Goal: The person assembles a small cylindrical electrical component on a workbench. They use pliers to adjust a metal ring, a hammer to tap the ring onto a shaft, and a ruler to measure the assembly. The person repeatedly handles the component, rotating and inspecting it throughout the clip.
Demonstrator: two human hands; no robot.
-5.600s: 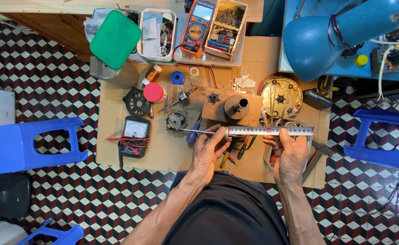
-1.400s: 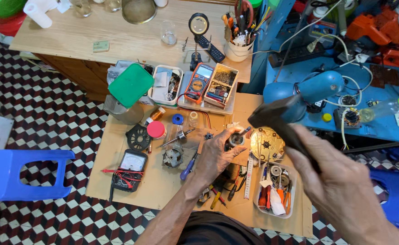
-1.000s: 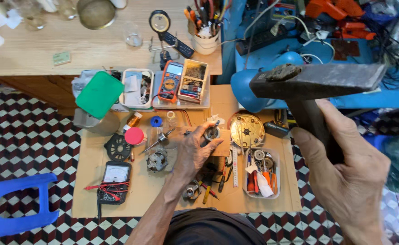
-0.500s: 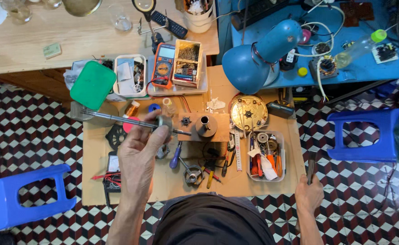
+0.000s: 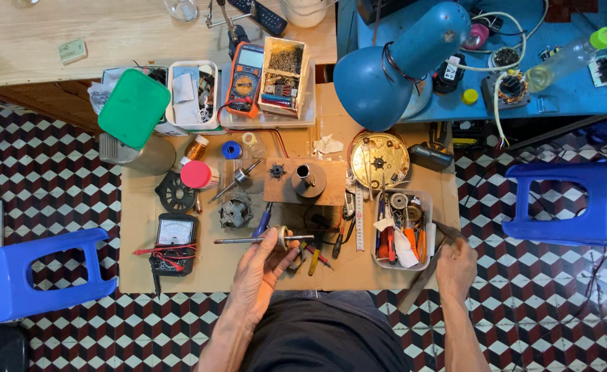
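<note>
Near the board's front edge, left hand (image 5: 262, 265) grips a shaft (image 5: 262, 240); right hand (image 5: 455, 265) grips a hammer (image 5: 427, 272).

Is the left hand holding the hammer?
No, the left hand grips a thin metal rod; the hammer is under the right hand.

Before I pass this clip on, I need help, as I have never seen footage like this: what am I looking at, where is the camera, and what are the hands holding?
The view comes from a camera worn on a person's head, looking straight down at a low cardboard-covered work board above a checkered floor. No machine is involved, only two bare hands. The left hand holds a thin metal shaft with a small round part on it, level over the board. The right hand grips a dark-headed wooden-handled hammer at the board's right edge. Around them lie a clear plastic tray of small tools, a black dial meter with red leads, a wooden block and a blue desk lamp.
</note>
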